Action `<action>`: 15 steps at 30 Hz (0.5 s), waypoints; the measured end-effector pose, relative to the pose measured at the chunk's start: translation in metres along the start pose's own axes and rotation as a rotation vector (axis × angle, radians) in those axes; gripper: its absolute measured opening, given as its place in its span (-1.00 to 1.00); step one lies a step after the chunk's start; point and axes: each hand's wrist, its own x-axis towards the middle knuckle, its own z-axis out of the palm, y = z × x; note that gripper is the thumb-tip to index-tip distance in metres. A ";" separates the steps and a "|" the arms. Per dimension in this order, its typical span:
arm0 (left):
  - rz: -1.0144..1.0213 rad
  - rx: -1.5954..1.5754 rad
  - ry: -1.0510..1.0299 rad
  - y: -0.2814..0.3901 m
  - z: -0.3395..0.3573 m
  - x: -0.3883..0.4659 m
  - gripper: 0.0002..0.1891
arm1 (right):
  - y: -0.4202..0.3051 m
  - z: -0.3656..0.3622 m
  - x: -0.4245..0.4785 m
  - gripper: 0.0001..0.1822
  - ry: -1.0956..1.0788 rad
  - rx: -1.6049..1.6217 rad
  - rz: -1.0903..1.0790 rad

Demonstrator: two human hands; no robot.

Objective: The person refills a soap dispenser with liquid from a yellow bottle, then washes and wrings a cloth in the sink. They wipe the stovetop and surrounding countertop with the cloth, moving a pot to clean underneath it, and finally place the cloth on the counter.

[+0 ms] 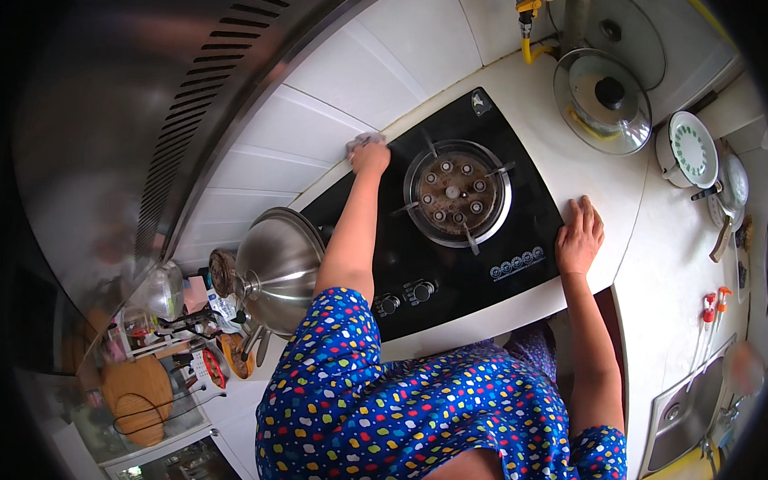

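Observation:
My left hand [371, 156] is shut on a greyish cloth [364, 139], pressed to the counter strip where the white wall tiles meet the back edge of the black glass gas hob [389, 259]. The round burner [453, 192] with its metal pan supports lies between my two hands. My right hand [579, 237] rests flat on the white counter, its side against the hob's right edge, and holds nothing. Two control knobs [423, 291] are at the hob's front left. A large domed steel lid [282, 262] stands beside my left forearm, over the hob's left part.
A glass-lidded pan [602, 101] and an enamel bowl [687, 149] stand at the back right. Further right are a small lidded pot [733, 182], two pump dispensers [709, 308] and a steel sink [685, 412]. Utensils and wooden boards [137, 390] crowd the left. A range hood [141, 104] overhangs.

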 end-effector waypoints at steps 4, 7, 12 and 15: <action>0.027 -0.210 -0.034 0.048 -0.003 0.024 -0.35 | -0.001 -0.006 -0.004 -0.41 -0.038 -0.009 0.012; 0.138 -0.292 -0.047 0.088 -0.024 0.015 -0.30 | -0.001 -0.006 -0.004 -0.40 -0.044 0.009 0.010; 0.265 -0.113 0.094 0.151 -0.022 0.026 -0.41 | -0.004 -0.010 -0.005 -0.39 -0.033 -0.008 0.019; 0.498 -0.125 0.066 0.143 -0.013 0.050 -0.57 | -0.004 -0.014 -0.007 -0.40 -0.044 0.008 0.021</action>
